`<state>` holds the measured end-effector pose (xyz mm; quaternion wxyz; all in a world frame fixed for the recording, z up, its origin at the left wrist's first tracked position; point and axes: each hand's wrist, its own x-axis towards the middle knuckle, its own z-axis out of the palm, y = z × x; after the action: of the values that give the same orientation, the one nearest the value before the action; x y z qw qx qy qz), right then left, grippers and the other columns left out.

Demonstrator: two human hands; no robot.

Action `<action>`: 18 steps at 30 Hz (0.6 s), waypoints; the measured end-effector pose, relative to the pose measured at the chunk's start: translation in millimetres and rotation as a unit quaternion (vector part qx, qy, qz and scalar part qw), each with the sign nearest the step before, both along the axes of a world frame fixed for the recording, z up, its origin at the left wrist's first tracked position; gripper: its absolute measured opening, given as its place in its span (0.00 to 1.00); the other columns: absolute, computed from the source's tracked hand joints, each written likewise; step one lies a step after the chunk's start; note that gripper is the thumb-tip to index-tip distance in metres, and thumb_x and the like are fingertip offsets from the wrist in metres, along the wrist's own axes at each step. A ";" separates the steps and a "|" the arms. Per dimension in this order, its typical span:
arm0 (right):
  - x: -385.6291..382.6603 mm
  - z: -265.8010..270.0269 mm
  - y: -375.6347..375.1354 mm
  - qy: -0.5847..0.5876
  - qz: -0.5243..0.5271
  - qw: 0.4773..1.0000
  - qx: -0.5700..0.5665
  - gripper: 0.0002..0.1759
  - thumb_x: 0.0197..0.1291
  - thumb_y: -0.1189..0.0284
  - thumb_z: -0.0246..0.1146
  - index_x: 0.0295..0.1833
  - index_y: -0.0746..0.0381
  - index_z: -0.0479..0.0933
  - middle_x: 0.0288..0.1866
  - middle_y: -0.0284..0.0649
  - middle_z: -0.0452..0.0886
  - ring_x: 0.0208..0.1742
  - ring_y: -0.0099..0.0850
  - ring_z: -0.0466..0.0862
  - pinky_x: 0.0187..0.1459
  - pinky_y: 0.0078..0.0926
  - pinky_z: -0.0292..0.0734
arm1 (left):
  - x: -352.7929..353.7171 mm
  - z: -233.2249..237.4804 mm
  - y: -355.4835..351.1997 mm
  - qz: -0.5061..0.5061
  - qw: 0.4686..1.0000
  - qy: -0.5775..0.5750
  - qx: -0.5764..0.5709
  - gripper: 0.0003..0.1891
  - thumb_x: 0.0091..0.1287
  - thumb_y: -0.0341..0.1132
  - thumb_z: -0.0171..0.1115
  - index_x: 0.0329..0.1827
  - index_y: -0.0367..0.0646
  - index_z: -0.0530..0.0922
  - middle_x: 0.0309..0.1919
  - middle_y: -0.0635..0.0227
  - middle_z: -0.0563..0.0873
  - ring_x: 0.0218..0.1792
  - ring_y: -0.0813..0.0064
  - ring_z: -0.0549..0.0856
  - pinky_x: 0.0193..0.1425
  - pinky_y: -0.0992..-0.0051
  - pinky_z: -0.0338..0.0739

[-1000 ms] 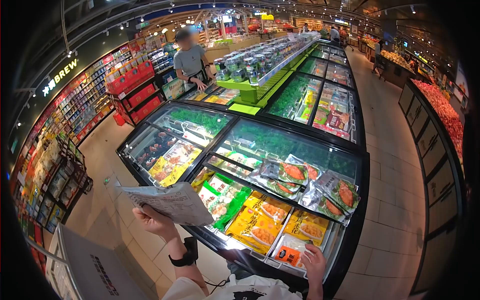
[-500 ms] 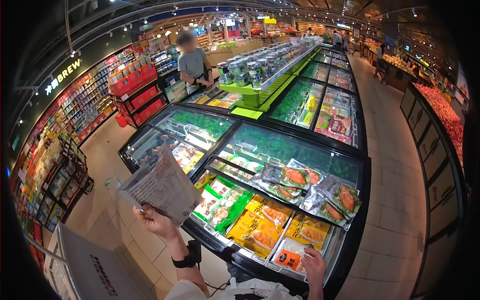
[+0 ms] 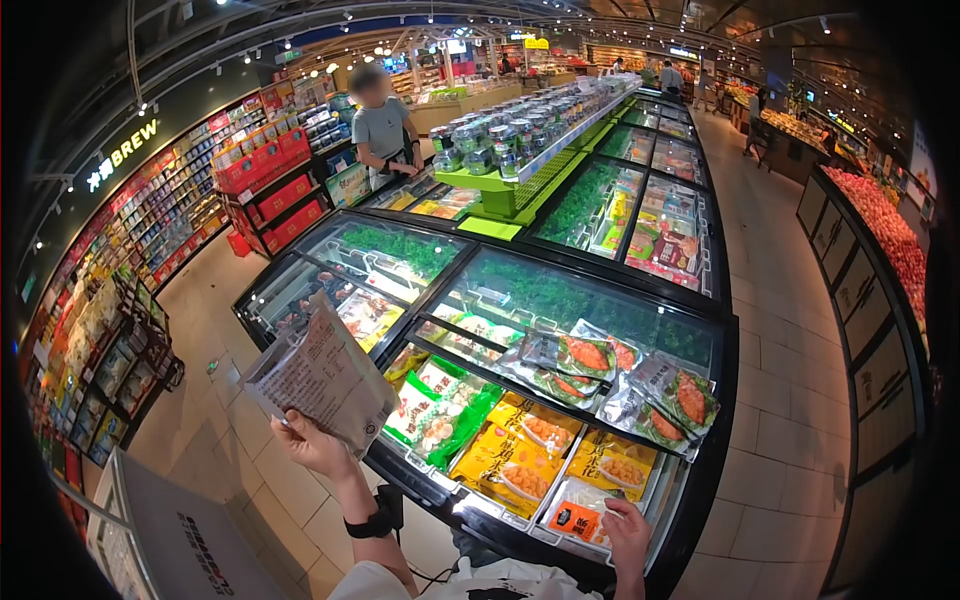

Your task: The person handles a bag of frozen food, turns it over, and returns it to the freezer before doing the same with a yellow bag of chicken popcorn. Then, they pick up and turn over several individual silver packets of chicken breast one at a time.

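Note:
My left hand [image 3: 312, 446] is closed on the lower edge of a grey food packet [image 3: 322, 382], lifted left of the freezer. Its printed text side faces me. My right hand [image 3: 626, 530] has its fingers curled at the edge of a clear packet with an orange label [image 3: 576, 519], at the freezer's near right corner; it appears to pinch that edge. Beside it lie yellow bags with pictures of fried pieces [image 3: 524, 455]. Green-and-white bags [image 3: 442, 410] sit further left. Several silver-and-green packets [image 3: 665, 400] rest on the glass lid.
The chest freezer [image 3: 590, 285] stretches away ahead with sliding glass lids. A green rack [image 3: 530, 190] of jars stands on it. A person [image 3: 382, 125] stands at the far left side. A grey-white cart or bin [image 3: 190, 530] is at lower left; a fruit stand [image 3: 880, 220] is right.
The grey packet has turned slightly in my left hand, its text facing me a little more. My right hand stays nearly in place. The view has shifted slightly.

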<state>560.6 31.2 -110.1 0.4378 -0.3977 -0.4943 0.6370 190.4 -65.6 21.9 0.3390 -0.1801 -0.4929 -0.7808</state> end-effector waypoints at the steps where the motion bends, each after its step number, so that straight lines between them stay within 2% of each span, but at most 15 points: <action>1: 0.0 -1.6 0.2 0.002 0.001 1.000 -0.004 0.13 0.49 0.84 0.58 0.43 0.70 0.71 0.45 0.42 0.74 0.49 0.27 0.74 0.50 0.24 0.70 | 0.2 -0.5 0.1 0.000 1.000 0.000 0.000 0.12 0.67 0.40 0.49 0.29 0.44 0.64 0.26 0.77 0.69 0.30 0.88 0.67 0.34 0.85 0.65; 10: -2.2 6.7 -0.7 -0.022 -0.003 1.000 -0.008 0.11 0.51 0.83 0.57 0.42 0.70 0.72 0.40 0.42 0.78 0.43 0.25 0.77 0.47 0.20 0.71 | -1.1 -7.9 -3.2 0.006 1.000 0.007 -0.022 0.12 0.68 0.38 0.48 0.28 0.44 0.63 0.26 0.78 0.69 0.29 0.89 0.67 0.34 0.85 0.65; 12: -2.0 6.0 -1.0 -0.019 -0.002 1.000 -0.019 0.11 0.51 0.83 0.58 0.42 0.70 0.72 0.40 0.42 0.78 0.43 0.25 0.77 0.48 0.20 0.71 | -1.0 -10.2 -5.8 0.000 1.000 -0.006 -0.025 0.11 0.68 0.39 0.48 0.31 0.41 0.66 0.28 0.77 0.69 0.32 0.87 0.67 0.38 0.83 0.63; 15: -2.4 3.6 -0.2 -0.020 0.005 1.000 -0.018 0.10 0.51 0.83 0.58 0.42 0.70 0.72 0.41 0.42 0.78 0.44 0.25 0.77 0.48 0.20 0.71 | -5.7 -15.9 -8.3 0.013 0.999 0.007 -0.040 0.10 0.68 0.38 0.48 0.33 0.41 0.67 0.29 0.76 0.71 0.33 0.86 0.67 0.39 0.83 0.63; 18: -3.8 7.2 -1.9 -0.021 0.000 1.000 -0.012 0.09 0.52 0.83 0.57 0.41 0.70 0.72 0.40 0.41 0.78 0.44 0.25 0.77 0.48 0.20 0.71 | 1.2 -8.5 -1.9 0.014 1.000 -0.001 -0.019 0.10 0.68 0.37 0.48 0.30 0.43 0.65 0.27 0.77 0.70 0.30 0.88 0.67 0.34 0.85 0.66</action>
<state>556.9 29.3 -102.9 0.4225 -0.4161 -0.4962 0.6341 191.7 -67.5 13.4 0.3457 -0.1791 -0.5108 -0.7665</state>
